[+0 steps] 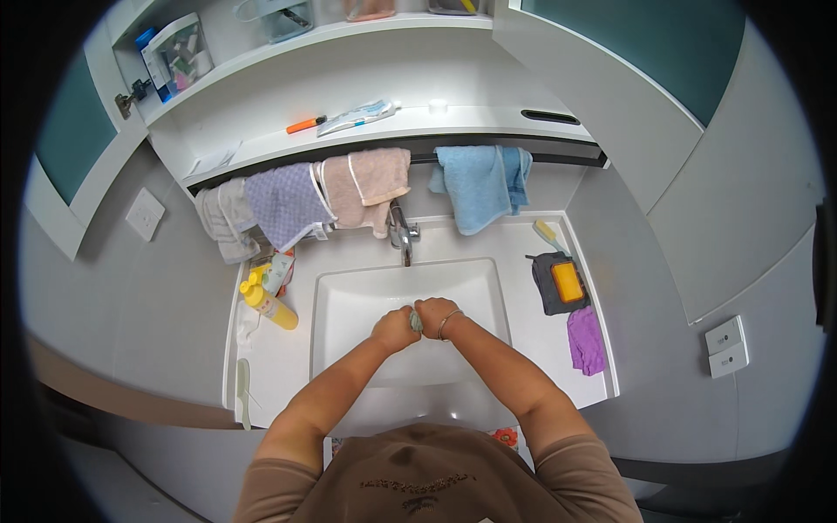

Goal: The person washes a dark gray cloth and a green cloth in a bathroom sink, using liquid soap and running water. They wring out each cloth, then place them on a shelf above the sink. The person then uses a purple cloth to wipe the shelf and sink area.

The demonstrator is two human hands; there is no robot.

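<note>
White open shelving (484, 118) and grey walls (157, 288) surround a white washroom counter (545, 357) in the head view, with a white rectangular sink basin (336, 305) set into its middle. Over that basin, the left hand (394, 332) and the right hand (438, 317) are brought together, each closed as a fist around a small grey-green bundle (416, 322), apparently of soft cloth; being held there, any drips would probably land in the basin. On the far side stands a curved chrome tap (402, 235), its spout pointing toward the basin. Along the dark rail beyond, a lavender textured towel (283, 205), a beige-pink towel (364, 183) and a light blue towel (475, 187) hang folded over, presumably to dry within reach. Left on the counter, a yellow plastic bottle (273, 308) stands near the wall; right, an orange-yellow rectangular block (567, 282) lies on a dark grey cloth (545, 292), perhaps to keep it off the counter, with a crumpled purple cloth (587, 342) nearer. Most of the bundle is hidden by the fingers, so its full shape cannot be told; containers on the top shelf are cut off, and whether water is running is hard to make out.
</note>
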